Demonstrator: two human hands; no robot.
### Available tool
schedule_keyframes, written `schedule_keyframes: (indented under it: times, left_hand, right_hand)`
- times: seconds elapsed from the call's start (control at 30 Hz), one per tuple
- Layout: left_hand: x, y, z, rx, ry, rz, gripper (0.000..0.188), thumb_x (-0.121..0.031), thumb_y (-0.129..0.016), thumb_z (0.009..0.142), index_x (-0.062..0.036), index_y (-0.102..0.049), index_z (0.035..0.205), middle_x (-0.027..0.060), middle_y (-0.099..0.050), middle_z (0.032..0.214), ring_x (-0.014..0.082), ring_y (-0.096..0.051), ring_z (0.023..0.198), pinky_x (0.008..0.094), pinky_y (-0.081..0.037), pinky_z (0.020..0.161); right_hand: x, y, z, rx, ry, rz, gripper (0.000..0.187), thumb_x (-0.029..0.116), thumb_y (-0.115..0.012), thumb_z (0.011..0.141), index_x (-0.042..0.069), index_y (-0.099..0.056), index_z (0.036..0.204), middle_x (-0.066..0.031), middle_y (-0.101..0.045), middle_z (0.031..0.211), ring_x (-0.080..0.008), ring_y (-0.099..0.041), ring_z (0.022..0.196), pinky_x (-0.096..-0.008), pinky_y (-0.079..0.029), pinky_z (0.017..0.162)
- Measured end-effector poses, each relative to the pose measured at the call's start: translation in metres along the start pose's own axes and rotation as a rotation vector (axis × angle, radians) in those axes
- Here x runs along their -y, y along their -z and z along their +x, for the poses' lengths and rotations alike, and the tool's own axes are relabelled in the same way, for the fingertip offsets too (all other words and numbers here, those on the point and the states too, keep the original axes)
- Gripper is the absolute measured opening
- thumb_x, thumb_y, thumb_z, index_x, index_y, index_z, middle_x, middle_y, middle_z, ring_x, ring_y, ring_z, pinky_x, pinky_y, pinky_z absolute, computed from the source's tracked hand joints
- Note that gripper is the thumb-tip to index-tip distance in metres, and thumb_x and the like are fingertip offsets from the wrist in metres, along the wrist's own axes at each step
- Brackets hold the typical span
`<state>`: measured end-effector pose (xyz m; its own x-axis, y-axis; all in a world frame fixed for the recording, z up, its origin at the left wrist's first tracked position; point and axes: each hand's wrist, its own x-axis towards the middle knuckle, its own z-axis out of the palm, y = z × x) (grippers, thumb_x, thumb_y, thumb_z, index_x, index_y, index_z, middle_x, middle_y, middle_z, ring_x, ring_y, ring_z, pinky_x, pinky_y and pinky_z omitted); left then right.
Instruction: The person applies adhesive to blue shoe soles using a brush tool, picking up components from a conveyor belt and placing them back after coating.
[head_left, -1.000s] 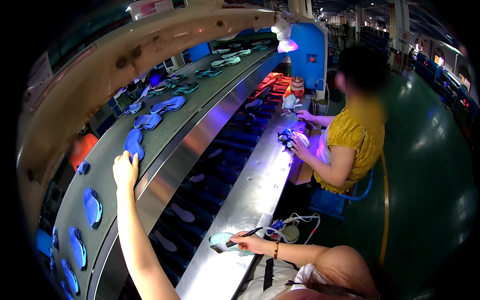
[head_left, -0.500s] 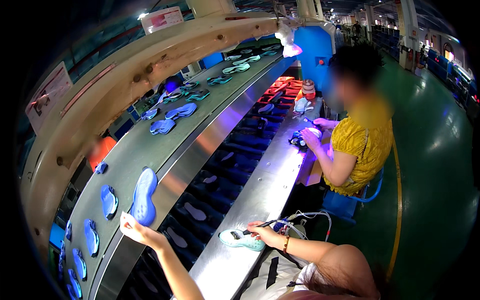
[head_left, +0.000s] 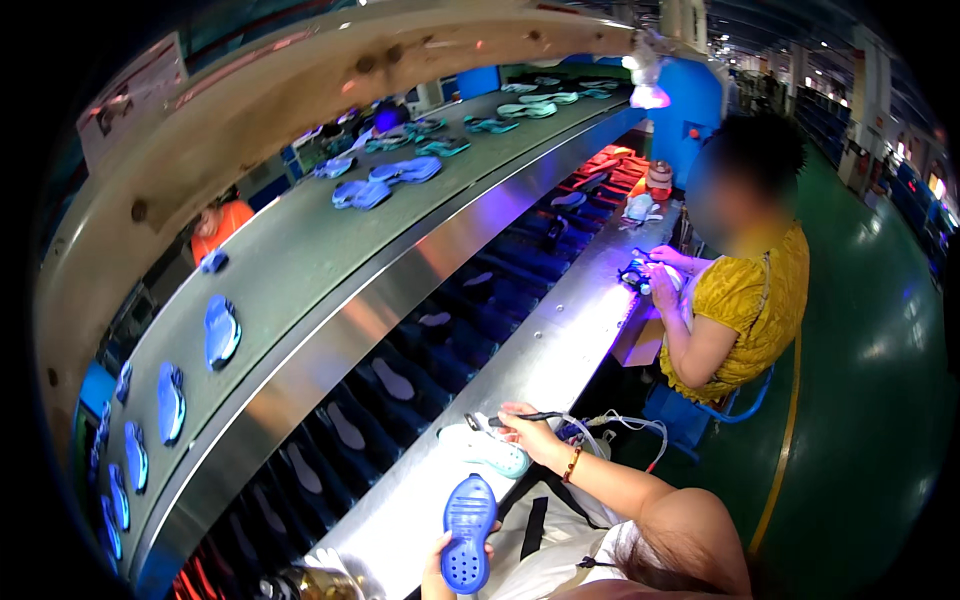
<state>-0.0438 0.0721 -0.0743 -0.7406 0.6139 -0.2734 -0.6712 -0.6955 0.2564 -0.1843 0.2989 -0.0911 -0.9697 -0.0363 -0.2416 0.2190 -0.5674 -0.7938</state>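
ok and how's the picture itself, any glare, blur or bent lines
In the head view, glare washes out the metal ledge and part of the pale green sole; in the head view, the fisheye curves the conveyor belt and blackens the corners; in the head view, the co-worker has a smudged head, while the blue sole shows its holes clearly.
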Motion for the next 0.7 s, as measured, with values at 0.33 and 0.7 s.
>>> schedule_keyframes:
  times: [0.33,0.7]
  left_hand:
    - [-0.048,0.003,0.002,-0.155,-0.627,0.061,0.096,-0.078,-0.017,0.067,-0.0059,-0.024,0.130,0.0205,-0.040,0.121,0.0338,-0.044,0.106,0.0472,-0.033,0.091]
    - [-0.032,-0.032,0.017,-0.073,-0.721,-0.011,0.087,-0.073,-0.008,0.072,-0.0058,-0.040,0.117,0.0171,-0.052,0.099,0.0285,-0.054,0.084,0.0499,-0.042,0.081]
  right_hand:
    - [0.027,-0.068,-0.009,0.621,0.001,0.057,0.025,-0.002,-0.051,0.077,-0.001,-0.052,0.102,-0.0133,-0.054,0.106,-0.0169,-0.055,0.084,-0.0275,-0.046,0.077]
    - [0.004,-0.114,-0.026,0.721,-0.147,-0.173,0.020,0.004,-0.053,0.078,-0.003,-0.055,0.096,-0.0136,-0.059,0.094,-0.0178,-0.056,0.087,-0.0295,-0.043,0.082]
